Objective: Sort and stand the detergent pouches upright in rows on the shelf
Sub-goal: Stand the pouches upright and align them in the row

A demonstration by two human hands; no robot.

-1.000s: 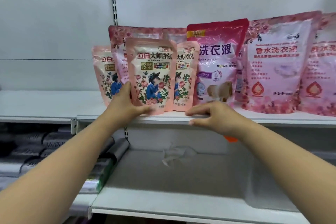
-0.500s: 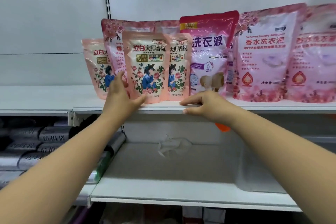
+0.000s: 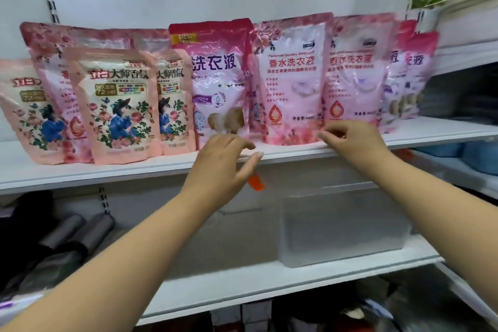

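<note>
Mostly the glossy pink plastic detergent pouches point(image 3: 292, 81) stand upright beyond the left hand point(image 3: 218, 167) and right hand point(image 3: 353, 143), both loosely curled, holding nothing, though mixed kinds beyond the left hand look unsorted.

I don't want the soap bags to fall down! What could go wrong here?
1. The small peach flowered pouches stand right at the front edge of the white shelf; a bump might tip them off.
2. The left hand hovers by the tall pink pouch with the dark red top, and the packed pouches overlap, so nudging one could possibly push its neighbours over.
</note>
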